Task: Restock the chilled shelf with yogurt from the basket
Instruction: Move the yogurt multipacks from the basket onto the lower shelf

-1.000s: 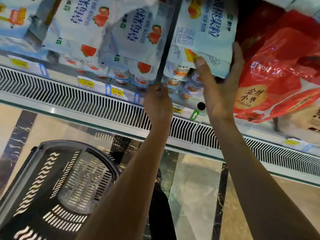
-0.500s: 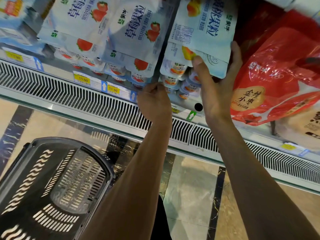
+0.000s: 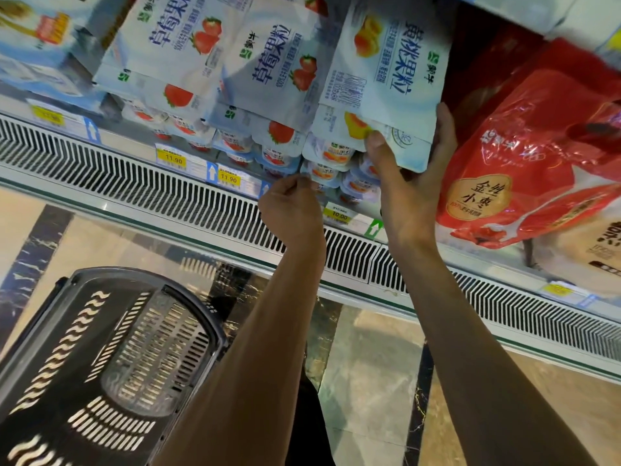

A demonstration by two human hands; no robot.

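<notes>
- The left hand [image 3: 292, 215] is seen from the back. Its fingers [image 3: 297, 183] are curled in at the front edge of the chilled shelf [image 3: 195, 164], right by the lower peach cups [image 3: 332, 156]. The knuckles hide the fingertips, so I cannot tell whether they pinch anything.
- The far side of the peach yogurt pack [image 3: 386, 72] and the shelf space behind it are hidden. The pack's top runs out of the picture.
- The basket [image 3: 100, 364] sits on the floor [image 3: 369, 364] at lower left, cut off by the picture's edges and partly covered by the left forearm. Only its slotted black bottom and grey rim show.
- Small print on the packs is too blurred to read.
- The peach yogurt pack is a pale blue-white sleeve with dark blue lettering, a barcode and yellow peach pictures. It is held tilted at the shelf front, above the lower peach cups.
- The right hand [image 3: 410, 196] grasps the pack's lower right corner, with the thumb on the printed face and the fingers [image 3: 445, 129] wrapped round the right edge.
- Strawberry yogurt packs [image 3: 275, 72] lie just left of it, and a red bag [image 3: 537, 146] lies just right.
- A yellow price tag [image 3: 339, 215] sits below, between the two wrists.
</notes>
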